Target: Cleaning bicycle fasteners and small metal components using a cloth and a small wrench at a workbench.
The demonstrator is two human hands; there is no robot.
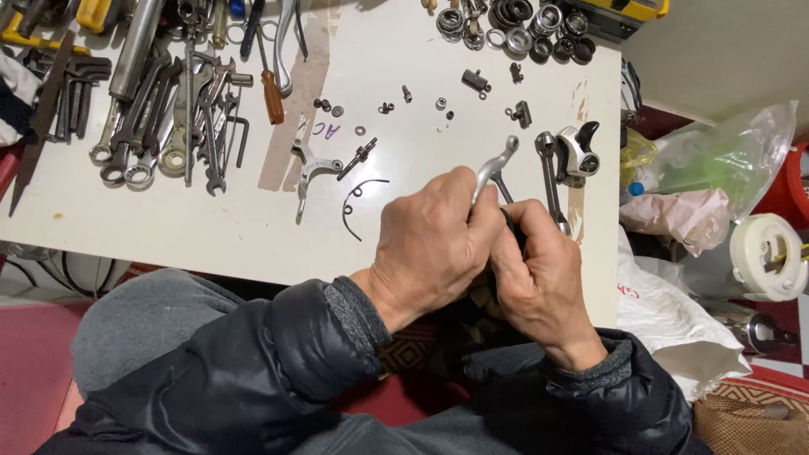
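While both hands meet over the near edge of the white table (404,236), the left hand (430,244) is curled tight around the lower end of a silver brake arm (493,173). That curved arm rises out past the left fingertips, its long axis slanting up and to the right, its tip pointing away from the person. Just beside it, the right hand (539,278) is closed on something dark between thumb and fingers; what it is cannot be told

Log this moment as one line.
left hand: grips silver lever | right hand: on the lever's dark lower end | wrenches: far left
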